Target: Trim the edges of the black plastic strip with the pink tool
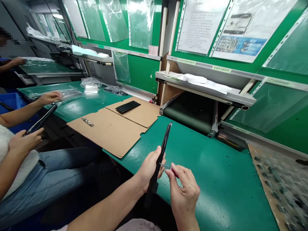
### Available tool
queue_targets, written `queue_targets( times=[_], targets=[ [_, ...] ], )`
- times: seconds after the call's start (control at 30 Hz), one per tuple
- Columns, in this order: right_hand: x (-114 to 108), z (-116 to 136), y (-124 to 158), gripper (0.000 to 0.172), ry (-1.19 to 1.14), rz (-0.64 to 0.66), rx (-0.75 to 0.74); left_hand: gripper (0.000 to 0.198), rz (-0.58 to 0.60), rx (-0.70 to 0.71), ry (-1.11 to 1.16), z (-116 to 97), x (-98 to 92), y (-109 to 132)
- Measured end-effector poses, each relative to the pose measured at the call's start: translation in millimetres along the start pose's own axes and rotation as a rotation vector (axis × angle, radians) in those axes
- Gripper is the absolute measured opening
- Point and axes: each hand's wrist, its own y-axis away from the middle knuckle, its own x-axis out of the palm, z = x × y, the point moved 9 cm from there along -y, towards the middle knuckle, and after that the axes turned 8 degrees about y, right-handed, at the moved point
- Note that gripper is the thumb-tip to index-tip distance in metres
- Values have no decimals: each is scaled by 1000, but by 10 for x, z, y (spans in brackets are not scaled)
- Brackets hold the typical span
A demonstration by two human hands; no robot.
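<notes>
Rising tilted from the left hand, a long, narrow, glossy black plastic strip is held above the near edge of the green counter, its upper end pointing away from the person and its lower end reaching below the palm. The left grip is closed around the strip's lower half. Just beside it, the right hand is seen with thumb and forefinger pressed together on a small, thin, silvery piece, whose tip is brought against the strip's edge. Farther out on the counter, two flat sheets of brown cardboard are laid side by side; a bundle of similar black strips rests on the far sheet and a small grey metal part on the near one. To the left, another black strip is held between both hands of a seated co-worker. A blurred tray of small dark parts is seen at the right.
</notes>
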Motion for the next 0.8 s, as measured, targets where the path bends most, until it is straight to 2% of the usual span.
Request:
queue_targets(
  times=[0.2,0.3,0.43,0.53,0.6,0.67,0.73,0.8],
  targets=[
    [-27,-82,-397,17,-12,-98,-21,50,124,-25,-34,34,147,106],
    [-50,-172,-599,19,-22,-120,19,51,110,-55,-59,54,159,160],
    [-100,-456,-888,28,-9,-159,132,53,109,-121,-84,149,165,228],
    [-158,-712,-1064,37,-4,-169,230,53,160,-153,-118,214,153,253],
    [-146,-822,-1118,42,-57,-102,288,51,219,-174,-163,235,143,255],
    [-59,-819,-1103,49,-175,42,312,48,326,-169,-262,215,174,259],
    [53,-703,-1017,51,-316,208,304,42,430,-104,-450,141,227,263],
    [113,-548,-894,47,-429,327,290,34,446,21,-698,12,249,235]
  ],
)
